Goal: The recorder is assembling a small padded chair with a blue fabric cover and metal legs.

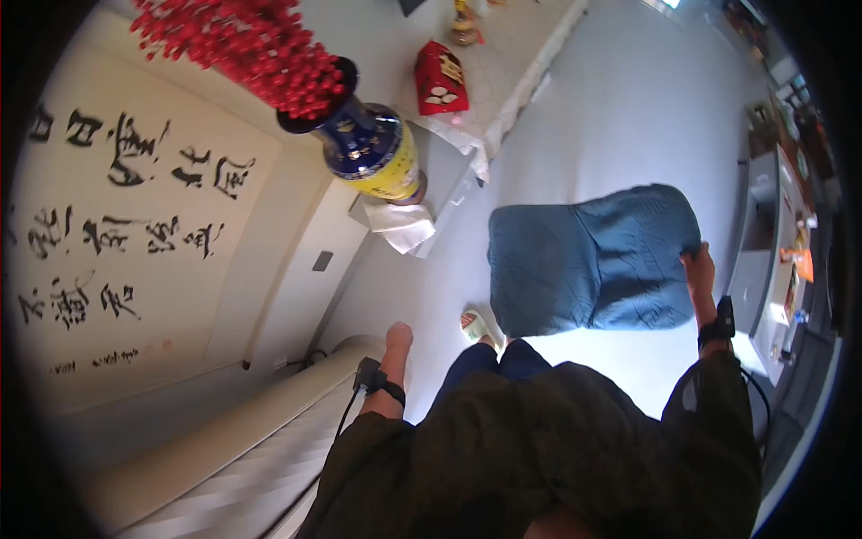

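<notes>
My right hand (698, 267) grips the right edge of a dark teal fabric cushion (588, 260). Its corners are rounded, and a crease runs down its middle. It hangs over the floor in front of my legs, its broad face turned up. My left hand (399, 337) is apart from it, lower left, with the fingers curled in; nothing shows in it. A black strap with a small box sits on each wrist.
A blue and yellow vase (377, 153) with red berry branches stands at the left, above a white cloth (401, 226). A red package (441, 81) lies on the covered table (512, 63). Beside me runs a beige sofa (269, 440). A cluttered counter (763, 234) lines the right.
</notes>
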Tool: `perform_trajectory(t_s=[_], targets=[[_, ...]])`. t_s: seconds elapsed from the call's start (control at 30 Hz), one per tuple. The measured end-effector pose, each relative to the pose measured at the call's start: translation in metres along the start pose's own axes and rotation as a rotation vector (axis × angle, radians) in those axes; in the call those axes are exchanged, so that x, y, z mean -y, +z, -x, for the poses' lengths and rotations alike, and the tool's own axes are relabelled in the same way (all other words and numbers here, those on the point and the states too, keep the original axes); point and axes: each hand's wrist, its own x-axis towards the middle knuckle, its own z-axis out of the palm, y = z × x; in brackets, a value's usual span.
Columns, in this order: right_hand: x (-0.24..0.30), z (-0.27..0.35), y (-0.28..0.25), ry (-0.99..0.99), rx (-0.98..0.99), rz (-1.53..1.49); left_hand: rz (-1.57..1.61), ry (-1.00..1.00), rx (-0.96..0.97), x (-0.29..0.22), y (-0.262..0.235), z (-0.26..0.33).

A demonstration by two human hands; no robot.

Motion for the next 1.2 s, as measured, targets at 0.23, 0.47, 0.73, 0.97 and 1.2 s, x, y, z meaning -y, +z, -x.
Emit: perform_trajectory(t_s=[0.23, 0.47, 0.73, 0.97, 1.2], targets=[[0.011, 0.001, -0.002, -0.044, 0.05, -0.041, -0.079, 0.375, 0.012, 0.029, 0.007, -0.049], [-0.017, 0.054, -0.014, 0.059, 0.087, 0.006, 0.291, 0.106, 0.335, -0.061, 0.003, -0.015], [-0.034, 0.116, -0.007, 0.346, 0.042, -0.01, -0.214, 0.345, 0.324, -0.014, -0.03, -0.098], [-0.035, 0.15, 0.0, 0.538, -0.043, -0.016, -0.174, 0.33, 0.338, -0.028, -0.059, -0.142], [-0.032, 0.141, 0.009, 0.531, -0.061, -0.09, 0.016, 0.322, 0.22, -0.061, -0.075, -0.128]])
